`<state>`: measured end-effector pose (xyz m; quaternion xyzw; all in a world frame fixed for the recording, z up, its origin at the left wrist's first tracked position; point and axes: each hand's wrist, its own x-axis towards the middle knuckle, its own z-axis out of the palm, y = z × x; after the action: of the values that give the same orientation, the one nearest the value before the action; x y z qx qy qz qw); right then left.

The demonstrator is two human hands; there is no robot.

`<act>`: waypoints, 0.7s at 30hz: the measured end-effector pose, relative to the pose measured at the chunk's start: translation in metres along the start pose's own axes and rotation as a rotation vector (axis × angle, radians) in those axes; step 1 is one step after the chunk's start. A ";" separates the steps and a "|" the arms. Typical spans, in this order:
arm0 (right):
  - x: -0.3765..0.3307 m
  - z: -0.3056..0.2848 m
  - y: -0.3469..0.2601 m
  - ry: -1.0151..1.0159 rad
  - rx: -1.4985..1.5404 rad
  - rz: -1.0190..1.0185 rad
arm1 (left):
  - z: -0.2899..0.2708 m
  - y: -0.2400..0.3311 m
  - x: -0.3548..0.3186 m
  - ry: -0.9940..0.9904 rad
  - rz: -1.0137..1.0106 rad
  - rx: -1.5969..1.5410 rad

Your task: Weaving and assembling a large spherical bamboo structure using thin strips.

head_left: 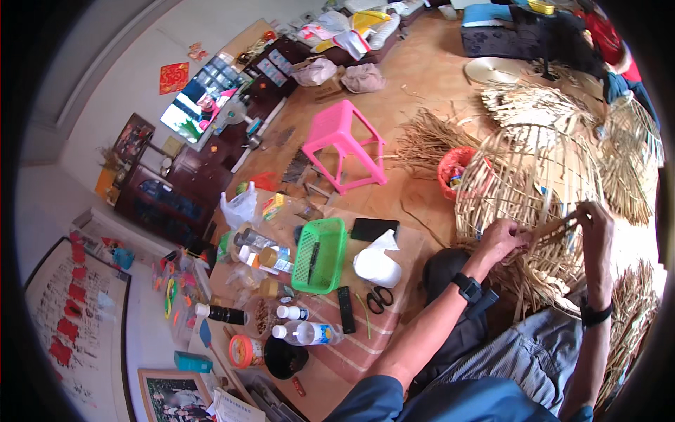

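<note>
My left hand (500, 243), with a dark watch on its wrist, pinches one end of a flat tan plant strip (553, 228). My right hand (595, 224) is raised to the right of it, its bent fingers closed on the strip's other end. The strip runs between the two hands in front of a large openwork woven frame (524, 172) of pale splints. Below my hands, loose strip ends (538, 278) hang in a tangle over my lap. The undersides of my fingers are partly hidden.
On the low table (355, 362) to my left are a green plastic basket (309, 281), black-handled scissors (380, 300), a paper roll (377, 267) and bottles. Beyond are a pink stool (337, 126) and straw bundles (432, 141). A person in red (608, 42) is at the far right.
</note>
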<state>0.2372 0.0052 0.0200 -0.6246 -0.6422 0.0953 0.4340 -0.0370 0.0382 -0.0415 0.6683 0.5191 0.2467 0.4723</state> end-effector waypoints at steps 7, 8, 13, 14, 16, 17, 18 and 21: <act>-0.044 0.004 -0.017 -0.399 1.051 0.713 | 0.011 -0.022 0.011 -0.081 -0.017 -0.319; -0.045 0.002 -0.014 -0.393 1.164 0.653 | 0.012 -0.022 0.008 -0.081 0.019 -0.387; -0.013 -0.029 0.009 0.045 -0.263 -0.293 | 0.004 -0.015 0.006 -0.066 -0.105 -0.353; -0.002 -0.036 0.018 0.090 -0.402 -0.304 | 0.001 -0.013 0.006 -0.083 -0.134 -0.325; 0.014 -0.051 0.043 0.193 -0.540 -0.235 | -0.002 -0.008 0.004 -0.093 -0.172 -0.286; 0.021 -0.060 0.059 0.272 -0.523 -0.214 | -0.002 -0.007 0.003 -0.087 -0.158 -0.276; 0.031 -0.072 0.077 0.381 -0.459 -0.147 | -0.003 -0.005 0.002 -0.078 -0.148 -0.260; 0.043 -0.114 0.120 0.432 0.056 0.266 | -0.002 -0.004 0.000 -0.065 -0.147 -0.341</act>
<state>0.4077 0.0200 0.0282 -0.6970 -0.4441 0.0337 0.5620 -0.0403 0.0387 -0.0443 0.5465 0.5016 0.2745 0.6119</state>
